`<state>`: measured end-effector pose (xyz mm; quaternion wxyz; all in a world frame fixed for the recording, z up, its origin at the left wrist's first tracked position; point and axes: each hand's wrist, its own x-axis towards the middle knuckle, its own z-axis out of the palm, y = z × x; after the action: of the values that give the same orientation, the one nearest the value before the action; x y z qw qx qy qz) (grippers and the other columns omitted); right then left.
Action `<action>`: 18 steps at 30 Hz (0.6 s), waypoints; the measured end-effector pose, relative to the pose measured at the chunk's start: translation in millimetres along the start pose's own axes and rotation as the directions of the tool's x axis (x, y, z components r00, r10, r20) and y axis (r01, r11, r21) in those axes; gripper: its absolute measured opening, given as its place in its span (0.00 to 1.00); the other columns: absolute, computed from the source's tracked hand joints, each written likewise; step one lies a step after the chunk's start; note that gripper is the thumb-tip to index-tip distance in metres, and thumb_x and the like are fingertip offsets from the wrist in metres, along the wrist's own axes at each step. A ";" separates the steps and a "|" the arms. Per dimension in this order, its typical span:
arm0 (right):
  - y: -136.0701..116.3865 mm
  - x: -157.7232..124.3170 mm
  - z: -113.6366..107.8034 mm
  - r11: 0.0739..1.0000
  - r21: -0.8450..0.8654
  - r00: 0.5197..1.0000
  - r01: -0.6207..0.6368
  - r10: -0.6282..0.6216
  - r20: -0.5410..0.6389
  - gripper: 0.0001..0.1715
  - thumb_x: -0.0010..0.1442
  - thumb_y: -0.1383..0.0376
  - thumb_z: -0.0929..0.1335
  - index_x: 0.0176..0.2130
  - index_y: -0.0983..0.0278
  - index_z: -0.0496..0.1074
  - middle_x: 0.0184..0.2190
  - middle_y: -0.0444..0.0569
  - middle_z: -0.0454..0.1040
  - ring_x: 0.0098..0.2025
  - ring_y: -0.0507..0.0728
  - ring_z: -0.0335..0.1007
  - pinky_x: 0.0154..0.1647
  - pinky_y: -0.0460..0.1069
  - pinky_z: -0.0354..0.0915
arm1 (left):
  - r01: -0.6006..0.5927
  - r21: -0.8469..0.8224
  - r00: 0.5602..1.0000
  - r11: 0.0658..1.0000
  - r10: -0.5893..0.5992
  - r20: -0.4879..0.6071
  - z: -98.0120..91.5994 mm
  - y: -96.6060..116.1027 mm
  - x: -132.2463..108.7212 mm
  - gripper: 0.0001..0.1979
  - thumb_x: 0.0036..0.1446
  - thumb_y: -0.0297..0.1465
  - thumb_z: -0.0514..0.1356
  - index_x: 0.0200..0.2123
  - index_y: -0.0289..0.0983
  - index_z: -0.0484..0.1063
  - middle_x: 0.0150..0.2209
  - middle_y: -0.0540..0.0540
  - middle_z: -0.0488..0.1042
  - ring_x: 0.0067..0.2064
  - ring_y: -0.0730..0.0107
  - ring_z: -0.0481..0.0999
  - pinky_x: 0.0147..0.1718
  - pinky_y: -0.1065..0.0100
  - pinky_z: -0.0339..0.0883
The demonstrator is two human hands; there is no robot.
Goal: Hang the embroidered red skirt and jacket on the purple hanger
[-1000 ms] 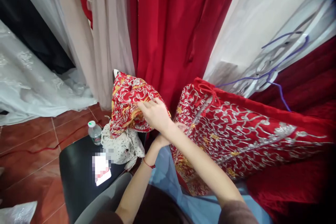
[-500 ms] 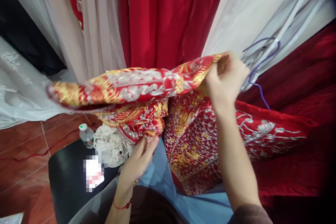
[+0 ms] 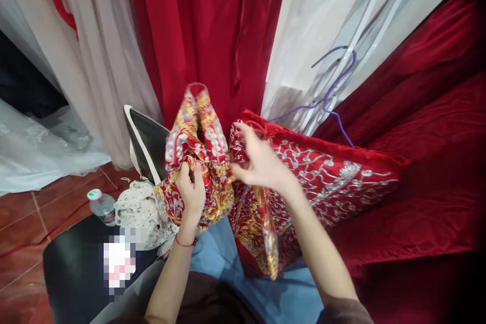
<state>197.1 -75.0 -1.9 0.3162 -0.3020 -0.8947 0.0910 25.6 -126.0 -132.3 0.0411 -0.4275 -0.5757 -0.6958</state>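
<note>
A red embroidered garment (image 3: 216,149) with gold and silver stitching is bunched upright in front of me. My left hand (image 3: 191,190) pinches its folds at the near side, fingers closed on the cloth. To the right of it, my right hand (image 3: 261,159) is open, its fingers spread towards the bunched cloth; no cloth shows gripped in it. Below and behind that hand lies a red embroidered skirt (image 3: 304,167) with silver vine patterns, hanging from a purple hanger (image 3: 326,98). A narrow gold-and-red strip (image 3: 269,238) dangles under my right hand.
Left of my lap, a black chair seat (image 3: 72,258) bears a clear bottle (image 3: 102,207), a white dotted cloth (image 3: 138,210) and a blurred-out object (image 3: 119,263). Red (image 3: 212,25), beige (image 3: 98,35) and white garments (image 3: 315,15) hang across the back.
The long embroidered section that stretched leftwards now stands folded upright near my left hand. My right hand has let go of its end and moved down and left, fingers spread.
</note>
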 end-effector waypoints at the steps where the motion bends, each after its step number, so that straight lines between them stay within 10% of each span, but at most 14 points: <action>1: 2.7 4.3 16.5 0.994 0.107 0.998 0.015 -0.021 0.051 0.52 0.53 0.57 0.70 0.69 0.66 0.47 0.59 0.63 0.68 0.59 0.69 0.67 0.57 0.64 0.65 | -0.002 -0.022 1.000 1.000 0.003 0.016 1.8 3.7 0.8 0.17 0.65 0.40 0.55 0.26 0.40 0.56 0.24 0.54 0.60 0.28 0.72 0.60 0.31 0.68 0.56; 4: 21.3 16.3 62.9 0.943 0.232 0.970 -0.239 0.244 0.008 0.47 0.62 0.58 0.65 0.69 0.70 0.39 0.57 0.66 0.70 0.53 0.65 0.73 0.54 0.61 0.68 | 0.051 -0.093 0.998 0.994 -0.046 0.051 2.8 8.1 4.2 0.15 0.64 0.41 0.55 0.28 0.40 0.60 0.26 0.53 0.64 0.29 0.71 0.63 0.32 0.67 0.59; 7: 46.5 18.9 94.7 0.844 -0.019 0.840 -0.536 0.536 0.088 0.37 0.63 0.60 0.66 0.65 0.72 0.51 0.58 0.72 0.66 0.56 0.69 0.71 0.55 0.62 0.67 | 0.165 -0.160 0.986 0.973 -0.165 0.016 -3.0 3.4 9.1 0.14 0.62 0.42 0.56 0.29 0.40 0.63 0.27 0.52 0.65 0.30 0.70 0.65 0.34 0.67 0.62; 10: 66.8 12.1 117.0 0.755 -0.303 0.737 -0.581 0.646 0.197 0.33 0.62 0.58 0.70 0.59 0.72 0.60 0.59 0.72 0.64 0.61 0.74 0.66 0.56 0.62 0.65 | 0.251 -0.224 0.966 0.942 -0.258 -0.005 -8.4 -4.3 13.3 0.11 0.60 0.40 0.57 0.31 0.39 0.68 0.29 0.50 0.69 0.33 0.69 0.68 0.36 0.68 0.65; 18: 87.1 8.1 158.1 0.765 -0.404 0.835 -0.502 0.550 0.005 0.26 0.66 0.60 0.66 0.57 0.72 0.62 0.53 0.68 0.70 0.54 0.67 0.71 0.52 0.56 0.66 | 0.315 -0.289 0.933 0.904 -0.351 -0.078 -9.9 -12.4 18.1 0.10 0.57 0.39 0.59 0.30 0.38 0.70 0.31 0.50 0.71 0.35 0.69 0.69 0.38 0.69 0.66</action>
<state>135.9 4.0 -152.4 0.1564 -0.5907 -0.7914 0.0163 2.0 -122.3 -129.9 -0.1006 -0.2785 -0.5353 -0.7910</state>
